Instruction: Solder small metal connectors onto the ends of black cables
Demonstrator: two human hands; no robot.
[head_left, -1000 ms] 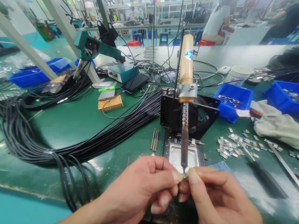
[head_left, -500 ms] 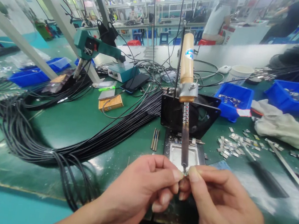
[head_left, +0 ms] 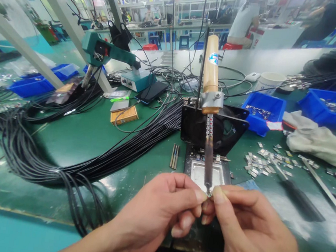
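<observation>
A soldering iron [head_left: 213, 74] with a wooden handle is clamped upright on a stand, its dark tip pointing down. Right under that tip, the fingertips of both hands meet. My left hand [head_left: 165, 212] is closed in a pinch at the left of the tip, and my right hand [head_left: 250, 232] pinches from the right. Between them shows a tiny shiny piece, too small to name. Behind the fingers lies a metal tray [head_left: 194, 171] on a dark base. A black fan frame [head_left: 229, 130] stands behind the iron.
A thick bundle of black cables [head_left: 88, 165] runs across the left. To the right are a blue bin [head_left: 262, 113], scattered metal pieces [head_left: 259, 163], a black-handled tool [head_left: 303, 199] and a pale glove [head_left: 320, 142]. A person [head_left: 243, 22] sits far back.
</observation>
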